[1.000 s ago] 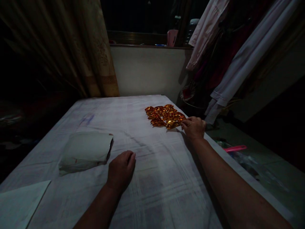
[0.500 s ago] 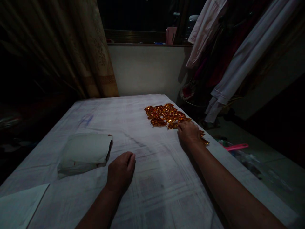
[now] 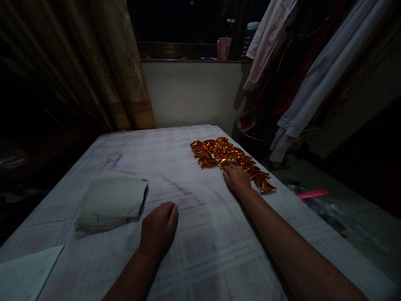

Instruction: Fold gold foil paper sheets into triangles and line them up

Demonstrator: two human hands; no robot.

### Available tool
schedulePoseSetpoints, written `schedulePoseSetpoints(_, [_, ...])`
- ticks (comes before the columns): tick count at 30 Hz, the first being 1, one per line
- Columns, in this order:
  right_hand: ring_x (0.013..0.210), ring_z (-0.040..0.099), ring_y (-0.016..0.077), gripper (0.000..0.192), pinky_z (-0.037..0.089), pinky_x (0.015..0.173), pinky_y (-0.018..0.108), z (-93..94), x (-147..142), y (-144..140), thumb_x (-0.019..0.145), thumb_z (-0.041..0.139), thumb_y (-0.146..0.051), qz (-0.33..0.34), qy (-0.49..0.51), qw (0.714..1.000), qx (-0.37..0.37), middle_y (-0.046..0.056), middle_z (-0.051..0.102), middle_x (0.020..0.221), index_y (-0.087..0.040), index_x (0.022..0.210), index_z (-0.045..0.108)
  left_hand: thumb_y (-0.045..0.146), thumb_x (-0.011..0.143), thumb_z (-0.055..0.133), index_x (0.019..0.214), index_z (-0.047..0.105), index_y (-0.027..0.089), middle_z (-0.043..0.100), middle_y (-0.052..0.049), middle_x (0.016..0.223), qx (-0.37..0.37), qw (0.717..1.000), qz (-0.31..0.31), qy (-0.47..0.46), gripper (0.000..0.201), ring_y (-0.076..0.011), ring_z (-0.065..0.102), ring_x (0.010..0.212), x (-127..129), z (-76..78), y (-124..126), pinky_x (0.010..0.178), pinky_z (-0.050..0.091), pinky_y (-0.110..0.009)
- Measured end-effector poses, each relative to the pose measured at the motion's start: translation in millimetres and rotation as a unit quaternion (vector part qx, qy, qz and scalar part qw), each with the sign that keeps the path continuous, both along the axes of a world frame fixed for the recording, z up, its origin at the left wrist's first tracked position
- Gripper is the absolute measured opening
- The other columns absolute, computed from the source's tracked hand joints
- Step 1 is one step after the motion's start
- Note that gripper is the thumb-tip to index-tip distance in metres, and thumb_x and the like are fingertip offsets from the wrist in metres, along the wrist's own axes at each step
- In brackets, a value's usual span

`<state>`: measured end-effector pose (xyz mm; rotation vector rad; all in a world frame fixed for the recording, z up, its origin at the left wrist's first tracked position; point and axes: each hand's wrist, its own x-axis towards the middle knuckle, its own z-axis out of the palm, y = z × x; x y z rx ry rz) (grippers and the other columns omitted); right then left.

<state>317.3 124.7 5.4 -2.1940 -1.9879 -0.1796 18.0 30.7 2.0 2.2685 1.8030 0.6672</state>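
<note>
Right hand (image 3: pixel 236 179) slid left and nearer over the last second. A second ago it sat at the far right end of the gold foil pieces (image 3: pixel 227 158), pinching one at the table's (image 3: pixel 200 251) right edge. Half a second ago it had come in and covered part of the row. At this moment it rested flat at the near edge of the cluster, fingertips touching the closest foil pieces about mid-row. Its move uncovered a tail of foil pieces running toward the right edge of the table, ending in a triangular one (image 3: pixel 267 188) just beside the wrist. That tail was not visible a second ago, so the row looked longer than before; judged from that, the hand had been laying out or spreading pieces along the line.

Right fingers were loosely extended, palm down, pressing or nudging foil, not clearly gripping any piece; whether one was pinched underneath could not be told.

Left hand (image 3: pixel 159 228) barely moved, resting palm down on the white cloth, fingers curled loosely, holding nothing. The folded grey packet (image 3: pixel 109 205) stayed to its left, apart from it. A white sheet corner (image 3: pixel 25 271) stayed at the near left.
</note>
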Motion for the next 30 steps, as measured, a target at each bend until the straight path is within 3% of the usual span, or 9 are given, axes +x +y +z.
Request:
schedulePoseSetpoints(10, [0.117, 0.062, 0.0282, 0.032, 0.046, 0.099, 0.038, -0.8, -0.5, -2.1, 0.099, 0.048, -0.024, -0.005, 0.019, 1.000, 0.023, 0.014, 0.068, 0.129, -0.016, 0.118, 0.074, 0.036, 0.100, 0.039, 0.085, 0.064, 0.023, 0.071, -0.003, 0.082, 0.006, 1.000, -0.005, -0.011, 0.033, -0.0195, 0.066, 0.075, -0.7, -3.0, 0.9, 0.069, 0.042, -0.029])
schedulePoseSetpoints(17, [0.119, 0.062, 0.0253, 0.030, 0.047, 0.102, 0.036, -7.1, -26.9, -18.6, 0.097, 0.053, -0.021, 0.027, 0.046, 0.998, 0.026, 0.010, 0.068, 0.132, -0.021, 0.117, 0.074, 0.033, 0.100, 0.040, 0.081, 0.063, 0.022, 0.070, -0.002, 0.078, -0.001, 1.000, -0.002, -0.026, 0.031, -0.0184, 0.065, 0.073, -2.1, -4.1, 2.2, 0.067, 0.042, -0.028])
schedulePoseSetpoints(22, [0.120, 0.063, 0.0249, 0.027, 0.047, 0.102, 0.035, -9.2, -47.1, -34.3, 0.096, 0.055, -0.021, 0.053, 0.065, 0.996, 0.021, 0.010, 0.070, 0.130, -0.021, 0.111, 0.077, 0.031, 0.099, 0.045, 0.091, 0.067, 0.021, 0.071, -0.006, 0.087, 0.113, 0.993, -0.042, -0.012, 0.025, -0.0219, 0.066, 0.083, -9.4, -0.3, 4.7, 0.077, 0.047, -0.032])
schedulePoseSetpoints(24, [0.119, 0.064, 0.0246, 0.027, 0.047, 0.103, 0.035, -9.7, -53.1, -43.3, 0.096, 0.055, -0.022, 0.061, 0.074, 0.995, 0.022, 0.010, 0.070, 0.129, -0.022, 0.110, 0.078, 0.032, 0.098, 0.048, 0.101, 0.069, 0.020, 0.072, -0.010, 0.097, 0.176, 0.984, -0.016, 0.023, 0.025, -0.0261, 0.065, 0.094, -21.1, 6.9, 9.1, 0.087, 0.047, -0.038])
schedulePoseSetpoints(26, [0.119, 0.064, 0.0241, 0.027, 0.047, 0.103, 0.035, -11.3, -58.0, -53.2, 0.095, 0.055, -0.021, 0.068, 0.082, 0.994, 0.025, 0.009, 0.070, 0.129, -0.022, 0.111, 0.078, 0.034, 0.098, 0.048, 0.113, 0.069, 0.018, 0.071, -0.014, 0.115, 0.208, 0.975, 0.051, 0.059, 0.030, -0.0300, 0.062, 0.110, -39.2, 15.6, 14.7, 0.098, 0.044, -0.044])
schedulePoseSetpoints(30, [0.121, 0.063, 0.0241, 0.027, 0.046, 0.104, 0.035, -17.0, -64.3, -69.7, 0.095, 0.056, -0.020, 0.077, 0.097, 0.992, 0.033, 0.010, 0.070, 0.129, -0.023, 0.111, 0.077, 0.045, 0.094, 0.052, 0.137, 0.057, 0.009, 0.051, -0.022, 0.150, 0.136, 0.960, 0.193, 0.148, 0.056, -0.0390, 0.041, 0.140, -82.8, 25.5, 22.3, 0.115, 0.026, -0.059])
